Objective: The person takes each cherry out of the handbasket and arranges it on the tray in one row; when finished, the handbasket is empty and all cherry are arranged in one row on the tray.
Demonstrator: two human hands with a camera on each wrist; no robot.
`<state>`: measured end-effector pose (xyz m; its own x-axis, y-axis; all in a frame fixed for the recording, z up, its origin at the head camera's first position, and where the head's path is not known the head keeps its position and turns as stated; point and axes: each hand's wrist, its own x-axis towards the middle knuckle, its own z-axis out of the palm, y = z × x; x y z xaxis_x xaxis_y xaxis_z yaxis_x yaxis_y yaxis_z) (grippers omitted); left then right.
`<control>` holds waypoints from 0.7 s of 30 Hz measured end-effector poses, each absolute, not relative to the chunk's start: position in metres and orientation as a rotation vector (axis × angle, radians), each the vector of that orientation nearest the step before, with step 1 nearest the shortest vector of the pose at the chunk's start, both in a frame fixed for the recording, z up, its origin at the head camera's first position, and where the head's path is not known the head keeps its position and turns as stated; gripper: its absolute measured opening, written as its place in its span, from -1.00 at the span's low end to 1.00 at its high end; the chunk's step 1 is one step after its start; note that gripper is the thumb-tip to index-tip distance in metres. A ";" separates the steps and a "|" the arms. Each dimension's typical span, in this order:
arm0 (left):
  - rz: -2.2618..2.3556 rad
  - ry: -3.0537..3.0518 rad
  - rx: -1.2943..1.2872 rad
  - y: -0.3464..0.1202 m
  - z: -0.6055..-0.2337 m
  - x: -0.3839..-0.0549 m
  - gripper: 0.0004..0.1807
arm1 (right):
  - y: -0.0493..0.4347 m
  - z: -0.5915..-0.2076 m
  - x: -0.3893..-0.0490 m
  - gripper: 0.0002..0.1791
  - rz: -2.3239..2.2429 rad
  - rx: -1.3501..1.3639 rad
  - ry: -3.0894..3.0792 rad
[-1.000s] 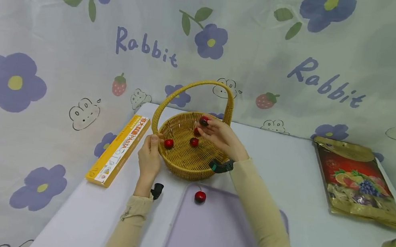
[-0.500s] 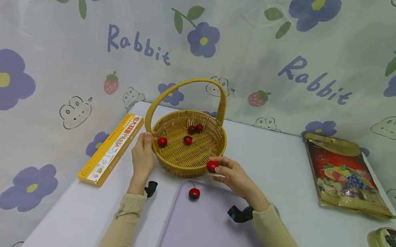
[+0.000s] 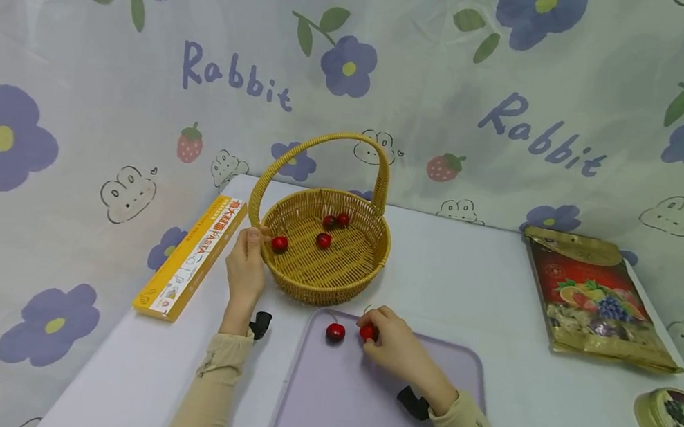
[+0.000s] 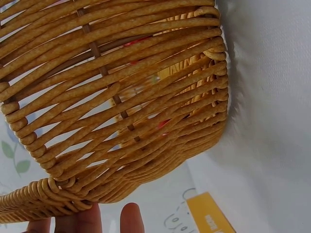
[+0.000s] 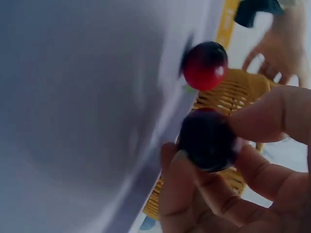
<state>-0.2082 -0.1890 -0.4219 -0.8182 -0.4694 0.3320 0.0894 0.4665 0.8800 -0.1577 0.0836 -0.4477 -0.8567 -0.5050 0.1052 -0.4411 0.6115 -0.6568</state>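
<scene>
My right hand [image 3: 399,348] pinches a dark red cherry [image 5: 209,141] between thumb and fingertips, close over the far edge of the lilac tray [image 3: 353,409]. Just left of it on that tray lies another cherry [image 3: 335,332] with a thin stem. The left hand [image 3: 246,269] grips the woven basket [image 3: 321,293] by its left side, where the tall handle [image 3: 324,143] meets the rim. In the left wrist view its fingertips [image 4: 90,221] show at the handle's foot. Several cherries lie inside the basket, one cherry [image 3: 279,244] near the left hand.
A yellow pasta box [image 3: 189,260] lies left of the basket. At the right are a gold and red fruit-printed bag [image 3: 602,300] and a round tin [image 3: 676,426]. A flower-patterned cloth [image 3: 440,112] hangs behind the white table [image 3: 448,273].
My right hand has come out of the basket with a cherry and moved toward me, down to the tray's far edge. The left hand stays at the basket's rim.
</scene>
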 end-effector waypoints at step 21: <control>-1.366 -2.202 0.327 -0.192 -0.420 -0.207 -0.18 | 0.063 -0.452 -0.153 -0.68 -0.935 -0.841 2.864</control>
